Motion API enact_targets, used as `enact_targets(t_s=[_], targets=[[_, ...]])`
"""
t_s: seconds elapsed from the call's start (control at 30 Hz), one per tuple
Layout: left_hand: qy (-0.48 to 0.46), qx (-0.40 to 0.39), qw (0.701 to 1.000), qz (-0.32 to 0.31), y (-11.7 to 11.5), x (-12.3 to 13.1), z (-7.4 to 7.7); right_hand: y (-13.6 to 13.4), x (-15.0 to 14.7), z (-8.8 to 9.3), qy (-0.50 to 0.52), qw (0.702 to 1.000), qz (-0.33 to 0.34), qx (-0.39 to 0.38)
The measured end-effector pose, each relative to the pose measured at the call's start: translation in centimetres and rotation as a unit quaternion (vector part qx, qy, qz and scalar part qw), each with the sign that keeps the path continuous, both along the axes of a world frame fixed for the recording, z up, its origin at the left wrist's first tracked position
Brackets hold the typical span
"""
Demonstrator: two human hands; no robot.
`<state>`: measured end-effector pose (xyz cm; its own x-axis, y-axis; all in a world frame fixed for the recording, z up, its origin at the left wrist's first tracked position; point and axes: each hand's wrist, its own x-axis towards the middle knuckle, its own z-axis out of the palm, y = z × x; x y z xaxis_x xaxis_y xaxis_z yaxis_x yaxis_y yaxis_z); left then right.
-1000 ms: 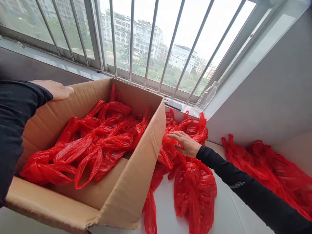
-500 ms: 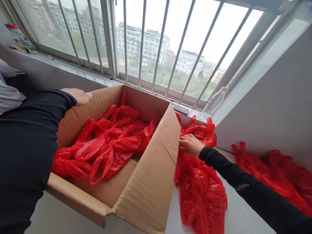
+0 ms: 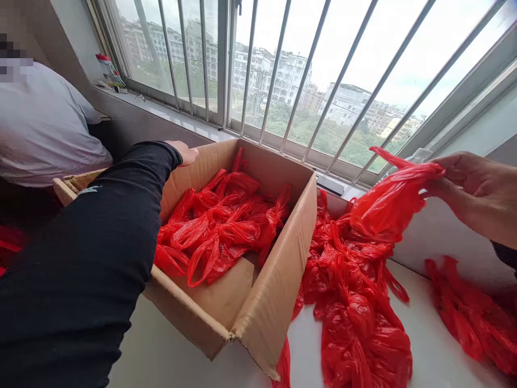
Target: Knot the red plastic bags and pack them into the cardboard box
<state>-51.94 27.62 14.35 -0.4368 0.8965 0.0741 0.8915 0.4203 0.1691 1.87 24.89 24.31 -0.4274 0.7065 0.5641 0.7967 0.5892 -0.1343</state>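
Head: right hand (image 3: 474,186), 3 o'clock, pinches 1 bag (image 3: 391,202), likely lift step, next needing steadiness; left hand (image 3: 183,153), 10 o'clock, closure unclear.

White tabletop (image 3: 173,350) under cardboard box (image 3: 280,269) and red bags (image 3: 359,312).

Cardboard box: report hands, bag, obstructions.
Left hand at left rim of box. Right hand gripping red bag beside box. Box wall between bag and pile inside.

Box (image 3: 181,310) open above, side panel (image 3: 278,275) between bags (image 3: 359,318)
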Motion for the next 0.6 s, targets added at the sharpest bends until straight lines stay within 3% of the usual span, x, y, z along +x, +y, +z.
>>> enact_targets(t_s=[0.13,0.27,0.43,0.6], targets=[[-0.001,-0.042,0.998,0.043,-0.1,0.5,0.3,-1.1,-8.5,0.4,0.04,0.992,0.111,0.039],[0.002,-0.047,0.998,0.043,-0.3,0.5,0.2,-1.2,-15.7,-2.4,-0.025,0.969,0.244,-0.026],[0.004,-0.052,0.998,0.044,0.3,0.2,-0.2,-0.8,-20.0,-6.1,-0.201,0.933,0.27,-0.125],[0.013,-0.038,0.999,0.016,0.5,-0.3,-0.1,0.4,-22.1,-6.3,-0.339,0.878,0.27,-0.206]])
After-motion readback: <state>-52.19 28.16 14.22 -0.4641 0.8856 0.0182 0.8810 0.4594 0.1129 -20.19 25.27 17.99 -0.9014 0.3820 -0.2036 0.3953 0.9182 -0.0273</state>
